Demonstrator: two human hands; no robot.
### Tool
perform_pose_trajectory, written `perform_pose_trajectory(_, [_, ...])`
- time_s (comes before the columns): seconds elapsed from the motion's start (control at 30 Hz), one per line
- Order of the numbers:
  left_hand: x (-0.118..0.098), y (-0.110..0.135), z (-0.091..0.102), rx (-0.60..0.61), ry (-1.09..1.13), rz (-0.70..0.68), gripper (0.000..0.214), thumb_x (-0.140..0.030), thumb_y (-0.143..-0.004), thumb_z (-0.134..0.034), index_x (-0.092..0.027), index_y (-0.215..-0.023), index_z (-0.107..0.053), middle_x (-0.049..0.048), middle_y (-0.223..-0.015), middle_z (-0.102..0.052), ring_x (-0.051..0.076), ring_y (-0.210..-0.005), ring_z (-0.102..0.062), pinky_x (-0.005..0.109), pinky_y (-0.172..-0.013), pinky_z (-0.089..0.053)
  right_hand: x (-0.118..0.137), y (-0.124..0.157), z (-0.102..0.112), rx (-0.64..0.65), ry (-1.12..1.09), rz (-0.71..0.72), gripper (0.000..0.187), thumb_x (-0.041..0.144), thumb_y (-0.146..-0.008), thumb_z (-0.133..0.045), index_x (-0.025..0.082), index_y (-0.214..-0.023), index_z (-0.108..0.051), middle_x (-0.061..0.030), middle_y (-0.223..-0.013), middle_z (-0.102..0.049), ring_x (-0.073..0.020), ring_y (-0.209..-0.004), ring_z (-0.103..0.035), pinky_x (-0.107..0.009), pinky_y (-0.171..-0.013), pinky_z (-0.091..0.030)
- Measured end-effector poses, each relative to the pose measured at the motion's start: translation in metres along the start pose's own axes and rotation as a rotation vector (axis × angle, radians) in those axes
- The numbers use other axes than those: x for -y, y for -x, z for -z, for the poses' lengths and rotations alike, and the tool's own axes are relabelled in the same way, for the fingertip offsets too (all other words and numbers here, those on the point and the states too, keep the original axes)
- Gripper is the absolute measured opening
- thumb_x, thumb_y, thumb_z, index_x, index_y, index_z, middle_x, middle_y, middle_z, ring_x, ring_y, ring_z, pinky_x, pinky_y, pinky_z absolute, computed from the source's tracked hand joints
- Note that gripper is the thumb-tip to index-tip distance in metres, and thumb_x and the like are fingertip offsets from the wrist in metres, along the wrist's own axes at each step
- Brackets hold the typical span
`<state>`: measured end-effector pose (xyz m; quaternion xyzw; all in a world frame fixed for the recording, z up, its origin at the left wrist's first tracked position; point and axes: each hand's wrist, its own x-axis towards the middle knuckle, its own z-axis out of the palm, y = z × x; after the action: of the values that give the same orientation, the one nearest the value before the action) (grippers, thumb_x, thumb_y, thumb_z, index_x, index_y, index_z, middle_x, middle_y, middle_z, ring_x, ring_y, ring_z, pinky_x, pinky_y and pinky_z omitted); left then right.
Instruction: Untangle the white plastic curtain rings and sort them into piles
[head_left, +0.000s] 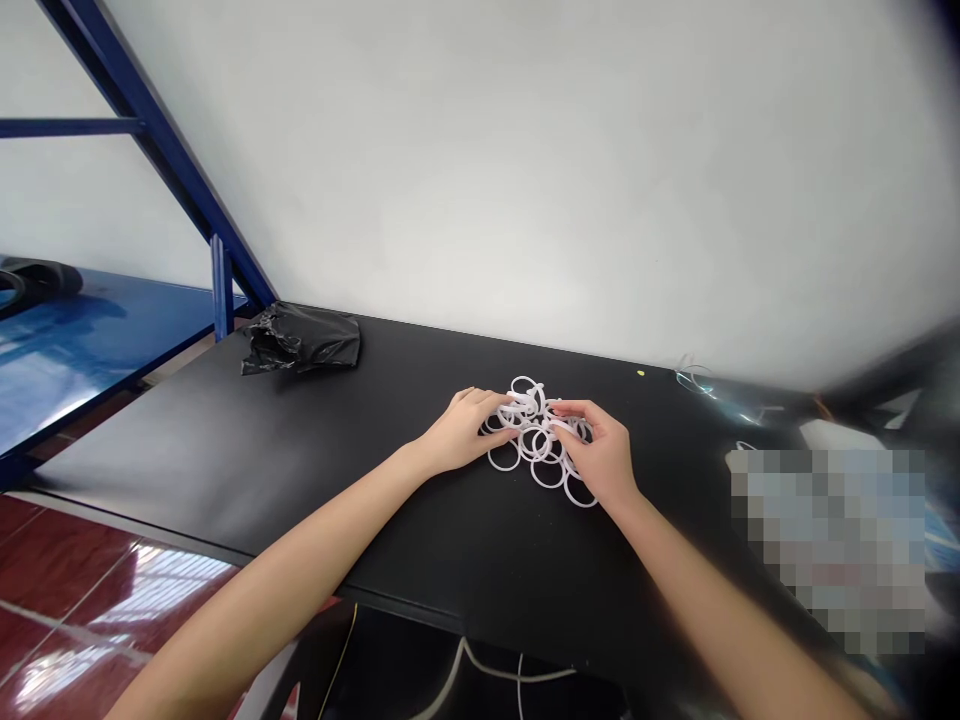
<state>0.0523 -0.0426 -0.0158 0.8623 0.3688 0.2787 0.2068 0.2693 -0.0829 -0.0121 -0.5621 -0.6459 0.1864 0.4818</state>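
A pile of several white plastic rings (537,440) lies on the black table (225,450) near its far edge. My left hand (466,430) rests on the left side of the pile, fingers curled and pinching a ring at its top. My right hand (600,455) covers the right side, thumb and fingers pinched on rings near the middle. Both forearms reach in from the bottom of the view.
A crumpled black plastic bag (300,340) lies at the table's far left. A white wall stands behind. Blue metal shelving (150,130) is to the left. Clear plastic items (705,385) sit at the far right. Cables (487,670) hang below the table's front edge.
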Motion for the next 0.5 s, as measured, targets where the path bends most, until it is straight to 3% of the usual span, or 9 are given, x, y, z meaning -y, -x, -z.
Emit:
perform_pose_trajectory(0.23, [-0.007, 0.0012, 0.0031, 0.061, 0.021, 0.001, 0.034, -0.037, -0.097, -0.048, -0.023, -0.129, -0.053, 0.0087, -0.124, -0.063, 0.023, -0.118, -0.057, 0.055, -0.115, -0.023, -0.0019, -0.0021, -0.0021, 0.024, 0.042, 0.043, 0.017, 0.02, -0.076, -0.064, 0.02, -0.091, -0.069, -0.0077, -0.093, -0.075, -0.026, -0.091, -0.07, -0.04, -0.081, -0.055])
perform_pose_trajectory(0.5, [-0.0055, 0.0005, 0.0007, 0.0, 0.067, -0.049, 0.019, -0.032, -0.093, -0.055, -0.023, -0.109, -0.059, 0.0045, -0.113, -0.067, 0.02, -0.109, -0.061, 0.051, -0.116, -0.022, -0.002, -0.002, -0.0016, -0.015, 0.061, 0.055, 0.019, 0.016, -0.074, -0.061, 0.02, -0.091, -0.069, -0.0037, -0.082, -0.073, -0.0219, -0.08, -0.069, -0.037, -0.078, -0.053])
